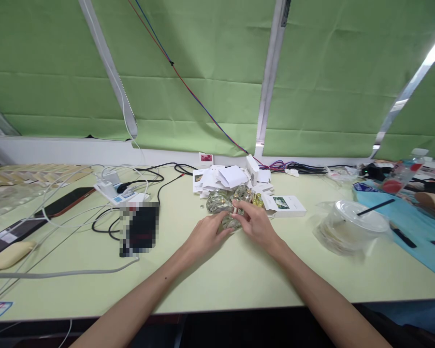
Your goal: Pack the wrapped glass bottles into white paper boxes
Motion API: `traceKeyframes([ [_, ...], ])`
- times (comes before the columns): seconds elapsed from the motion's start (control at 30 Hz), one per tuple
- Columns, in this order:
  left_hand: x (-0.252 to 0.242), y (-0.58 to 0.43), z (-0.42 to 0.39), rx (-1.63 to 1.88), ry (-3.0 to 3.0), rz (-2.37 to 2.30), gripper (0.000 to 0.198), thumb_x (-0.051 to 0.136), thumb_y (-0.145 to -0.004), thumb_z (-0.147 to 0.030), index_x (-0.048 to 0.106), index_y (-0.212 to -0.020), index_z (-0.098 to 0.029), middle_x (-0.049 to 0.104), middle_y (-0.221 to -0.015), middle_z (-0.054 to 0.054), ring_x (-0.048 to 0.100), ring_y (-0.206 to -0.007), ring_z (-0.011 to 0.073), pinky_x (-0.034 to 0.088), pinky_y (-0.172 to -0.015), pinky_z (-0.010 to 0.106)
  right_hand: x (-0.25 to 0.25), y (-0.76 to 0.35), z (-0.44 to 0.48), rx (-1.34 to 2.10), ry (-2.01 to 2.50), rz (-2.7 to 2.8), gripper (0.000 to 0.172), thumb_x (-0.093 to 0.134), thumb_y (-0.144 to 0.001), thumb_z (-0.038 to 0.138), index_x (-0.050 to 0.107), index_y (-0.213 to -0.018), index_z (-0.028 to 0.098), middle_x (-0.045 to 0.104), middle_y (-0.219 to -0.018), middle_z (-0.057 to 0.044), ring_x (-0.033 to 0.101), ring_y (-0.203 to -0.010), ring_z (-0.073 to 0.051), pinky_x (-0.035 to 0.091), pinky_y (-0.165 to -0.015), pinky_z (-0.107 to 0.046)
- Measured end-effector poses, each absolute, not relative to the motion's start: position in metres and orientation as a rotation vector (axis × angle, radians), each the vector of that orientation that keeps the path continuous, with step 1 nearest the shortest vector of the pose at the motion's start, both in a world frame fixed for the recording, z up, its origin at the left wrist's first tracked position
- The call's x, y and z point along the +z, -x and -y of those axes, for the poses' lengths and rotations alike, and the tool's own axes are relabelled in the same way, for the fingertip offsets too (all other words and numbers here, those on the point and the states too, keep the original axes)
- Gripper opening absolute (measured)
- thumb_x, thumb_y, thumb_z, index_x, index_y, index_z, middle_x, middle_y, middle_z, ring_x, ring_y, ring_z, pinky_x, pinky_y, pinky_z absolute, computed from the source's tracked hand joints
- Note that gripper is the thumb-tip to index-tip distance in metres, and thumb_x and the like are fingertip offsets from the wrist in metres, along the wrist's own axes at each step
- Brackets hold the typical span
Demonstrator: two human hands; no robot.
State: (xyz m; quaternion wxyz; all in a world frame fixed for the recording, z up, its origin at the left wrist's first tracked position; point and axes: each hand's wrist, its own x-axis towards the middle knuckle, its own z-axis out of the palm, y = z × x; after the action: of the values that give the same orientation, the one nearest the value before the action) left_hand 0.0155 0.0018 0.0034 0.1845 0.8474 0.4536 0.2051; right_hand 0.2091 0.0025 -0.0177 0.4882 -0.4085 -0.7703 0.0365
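My left hand [210,231] is closed at the near edge of a cluster of clear, rounded glass pieces [217,200], its thumb and fingers around one of them. Opposite it, my right hand [255,220] pinches a small shiny copper-coloured cylinder [235,208] above that same glass piece. Fingers cover much of both things, so their exact kind is hidden. Yellow-gold glassy pieces [257,199] lie just past the right fingers. Behind the hands is a heap of white paper and small cartons [232,176]. A white box with a green picture [290,206] lies to the right.
Left of my arms are a dark pixelated object [142,229], a white power strip [112,188], tangled cables and a long dark case [68,202]. On the right stand a lidded plastic cup with a black straw [358,217] and a clear bottle [406,171] near blue cloth [416,232].
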Motion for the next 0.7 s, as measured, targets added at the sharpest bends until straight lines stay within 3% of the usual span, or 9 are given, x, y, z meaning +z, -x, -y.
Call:
traceKeyframes([
  [0.27,0.0024,-0.0153,-0.0021,0.594,-2.393,-1.271,0.034,0.056,-0.095,-0.037,0.061,-0.124,-0.021,0.065,-0.069,0.0,0.065,-0.066,0.0222,0.038,-0.061,0.027,-0.018,-0.2087,-0.0011,0.105,1.04,1.842,0.021,0.061,-0.094,0.024,0.069,-0.113,0.019,0.066,-0.069,-0.001,0.057,-0.056,-0.016,0.048,-0.061,-0.027],
  [0.7,0.0011,-0.0161,-0.0032,0.594,-2.392,-1.275,0.037,0.057,-0.094,-0.037,0.061,-0.125,-0.019,0.067,-0.072,0.002,0.066,-0.068,0.0228,0.04,-0.062,0.027,-0.0161,-0.2086,0.0003,0.021,1.011,1.902,0.028,0.057,-0.096,0.02,0.068,-0.122,0.017,0.075,-0.087,-0.006,0.06,-0.058,-0.016,0.049,-0.061,-0.028],
])
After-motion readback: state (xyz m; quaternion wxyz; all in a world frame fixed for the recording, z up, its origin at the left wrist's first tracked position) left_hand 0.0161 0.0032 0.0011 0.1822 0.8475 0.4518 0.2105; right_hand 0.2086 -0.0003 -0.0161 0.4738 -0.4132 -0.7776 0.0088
